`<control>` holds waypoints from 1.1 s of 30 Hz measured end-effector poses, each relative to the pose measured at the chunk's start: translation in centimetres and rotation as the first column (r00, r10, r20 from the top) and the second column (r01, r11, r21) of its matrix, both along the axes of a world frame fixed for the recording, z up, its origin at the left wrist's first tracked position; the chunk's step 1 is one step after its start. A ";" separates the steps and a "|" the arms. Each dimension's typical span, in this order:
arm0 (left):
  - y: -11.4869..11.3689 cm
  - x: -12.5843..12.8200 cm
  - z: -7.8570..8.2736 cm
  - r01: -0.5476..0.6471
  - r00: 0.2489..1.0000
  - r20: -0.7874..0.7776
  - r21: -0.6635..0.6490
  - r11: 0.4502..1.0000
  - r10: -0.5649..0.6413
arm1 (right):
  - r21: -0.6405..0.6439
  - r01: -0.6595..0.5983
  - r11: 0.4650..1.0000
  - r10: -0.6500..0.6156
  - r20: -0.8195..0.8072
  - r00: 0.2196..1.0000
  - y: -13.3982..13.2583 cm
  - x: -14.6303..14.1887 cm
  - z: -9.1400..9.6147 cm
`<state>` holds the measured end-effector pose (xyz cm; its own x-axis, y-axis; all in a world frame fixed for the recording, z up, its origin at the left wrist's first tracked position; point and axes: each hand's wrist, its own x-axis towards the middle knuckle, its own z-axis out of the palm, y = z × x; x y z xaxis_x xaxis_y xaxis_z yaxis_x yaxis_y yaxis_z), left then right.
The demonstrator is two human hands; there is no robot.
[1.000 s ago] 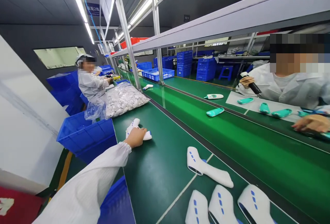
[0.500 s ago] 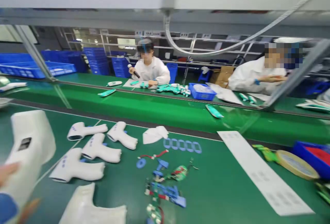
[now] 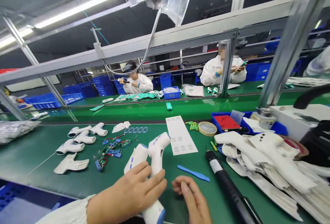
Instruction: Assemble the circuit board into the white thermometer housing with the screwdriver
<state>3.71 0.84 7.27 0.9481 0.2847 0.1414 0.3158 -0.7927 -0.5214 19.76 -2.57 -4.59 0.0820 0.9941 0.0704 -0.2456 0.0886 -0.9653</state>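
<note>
Resting on the green bench top (image 3: 38,155) near its front edge, between both hands: two white thermometer guns (image 3: 148,155) with blue trim, lying side by side with heads pointing away, handles toward the body. Left hand (image 3: 134,193) draped over the handles, fingers (image 3: 152,182) curled loosely across the nearer one, a light covering hold rather than a clamp (how firmly closed underneath, impossible to tell). Right hand (image 3: 192,200) just beside, empty, fingers half bent, touching nothing that shows. Judging by the moulded plastic shells: light, stiff, hollow, smooth and a little slippery, likely to scuff or crack at the blue nose end if dropped; best taken around the handle, where the palm wraps fully, keeping fingers off the head and any window on it. Just to the right, a flat blue pry tool (image 3: 193,173) and a black electric screwdriver (image 3: 227,186) lying on the bench. Further right, a heap of loose white shell halves (image 3: 260,158), with a blue tray (image 3: 219,120) and a roll of tape (image 3: 207,128) behind. Ahead, a white label sheet (image 3: 180,135); to the left, circuit boards with wires (image 3: 110,148) and more white guns (image 3: 77,138). Beyond the conveyor belt (image 3: 154,110), two people in white coats seated at the far bench.
</note>
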 end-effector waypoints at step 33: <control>3.5 -4.8 -7.0 0.036 0.981 0.191 -0.322 0.946 0.028 | -0.141 0.041 0.989 0.009 0.340 0.941 5.3 -2.3 4.7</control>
<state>-1.10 4.35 0.26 0.9137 0.3414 0.2207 0.3804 -0.9094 -0.1682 17.43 2.69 0.11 0.0946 0.9944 -0.0465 0.0981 -0.0558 -0.9936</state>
